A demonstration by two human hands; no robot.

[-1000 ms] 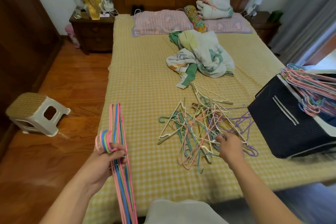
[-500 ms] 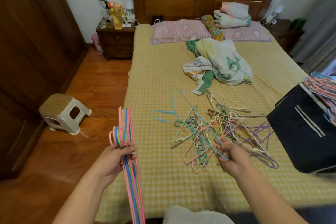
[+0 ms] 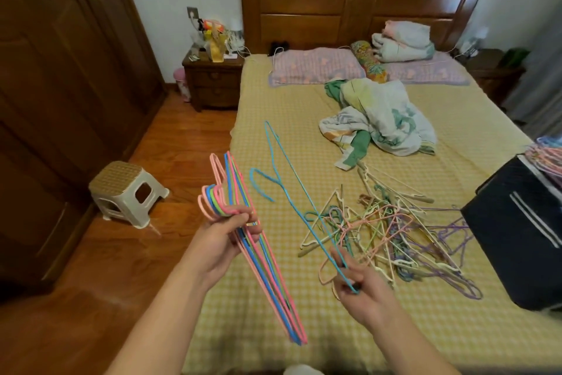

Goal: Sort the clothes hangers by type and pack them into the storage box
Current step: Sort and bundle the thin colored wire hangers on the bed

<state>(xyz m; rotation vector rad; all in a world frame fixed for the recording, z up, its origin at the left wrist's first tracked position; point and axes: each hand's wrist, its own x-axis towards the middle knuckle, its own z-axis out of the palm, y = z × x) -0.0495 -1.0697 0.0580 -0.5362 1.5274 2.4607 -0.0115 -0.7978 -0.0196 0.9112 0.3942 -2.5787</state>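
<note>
- The right hand [image 3: 365, 289] pinches one thin blue hanger [image 3: 292, 204] by a bottom corner, so this grip is grasping the hanger.
- The blue hanger is long. It runs up and away from that hand, toward the left, with its hook [image 3: 258, 183] up in the air.
- The left hand [image 3: 225, 234] grips a bunch of hangers [image 3: 264, 268] just under their hooks. These are pink, blue and green, and all thin like the blue one.
- The bunch points up past the fingers and down toward the person. It hangs over the edge of the bed [image 3: 304, 137].
- The blue hook is just beside the bunch, on its right. It looks like the blue hanger should go left to join the bunch, hook beside hooks.
- A messy pile of hangers [image 3: 395, 234] lies on the bed, near the right hand.
- The dark storage box [image 3: 517, 240] sits on the bed, right of the pile. More pink hangers [image 3: 544, 158] rest on top of it.
</note>
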